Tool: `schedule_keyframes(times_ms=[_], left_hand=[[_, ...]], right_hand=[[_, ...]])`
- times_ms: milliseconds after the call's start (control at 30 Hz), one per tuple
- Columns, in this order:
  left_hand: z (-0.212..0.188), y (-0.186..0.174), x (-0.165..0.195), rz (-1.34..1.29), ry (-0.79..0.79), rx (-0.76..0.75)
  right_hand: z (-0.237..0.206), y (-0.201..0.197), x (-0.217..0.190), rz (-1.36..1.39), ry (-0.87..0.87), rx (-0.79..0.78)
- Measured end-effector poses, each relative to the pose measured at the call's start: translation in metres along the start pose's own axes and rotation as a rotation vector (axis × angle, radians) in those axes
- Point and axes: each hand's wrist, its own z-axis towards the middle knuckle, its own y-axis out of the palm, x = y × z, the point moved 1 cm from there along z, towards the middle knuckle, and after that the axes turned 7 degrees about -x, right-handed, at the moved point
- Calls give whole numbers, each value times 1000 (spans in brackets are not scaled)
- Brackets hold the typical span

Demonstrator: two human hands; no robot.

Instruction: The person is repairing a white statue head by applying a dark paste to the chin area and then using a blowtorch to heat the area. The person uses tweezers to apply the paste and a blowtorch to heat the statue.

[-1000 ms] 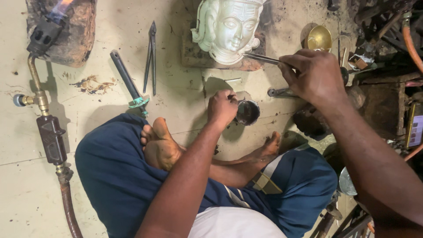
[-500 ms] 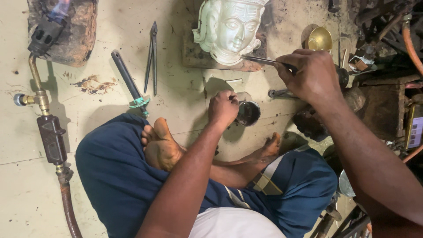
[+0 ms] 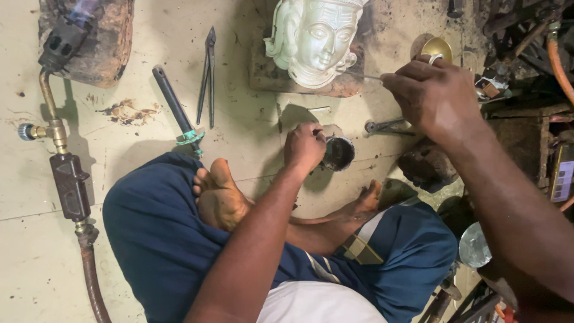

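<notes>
I sit cross-legged on the floor in blue cloth. My left hand grips the rim of a small dark round cup on the floor in front of my legs. My right hand is raised at the right and pinches a thin metal tool whose tip points left toward the lower edge of a silver-coloured metal face mask. The mask lies face up on a dark block.
A gas torch with brass fittings and a hose lies at the left, its head on a brick. Tongs and a dark rod lie on the floor. A brass bowl and clutter stand at the right.
My right hand has risen and shifted slightly, keeping the thin tool pointed at the mask. My left hand stays on the small cup.
</notes>
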Motion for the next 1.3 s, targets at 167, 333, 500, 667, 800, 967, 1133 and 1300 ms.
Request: schedule_keyframes(times_ms=[167,333,500,667,800,967,1133,1300], left_hand=[[0,0,1,4,-72,-53],[0,0,1,4,-36,-30],[-1,0,2,8,-19,-39],[-1,-1,3,-1,-42,-45],[-2,0,2,4,-8,-20],[-1,2,0,-2,-6,-25],[-1,2,-2,5,0,-21],[0,3,-4,15,-11,-31]], right_hand=[[-1,-15,-6,-267,-75,-112],[4,-24,-12,-397,-176,-107],[6,-28,-14,-329,-243,-67],[6,-26,-16,-377,-248,-105],[7,-26,-16,-391,-252,-84],[7,-27,-15,-352,-259,-75],[7,-26,-14,-357,-256,-73],[8,-23,-12,-419,-258,-48]])
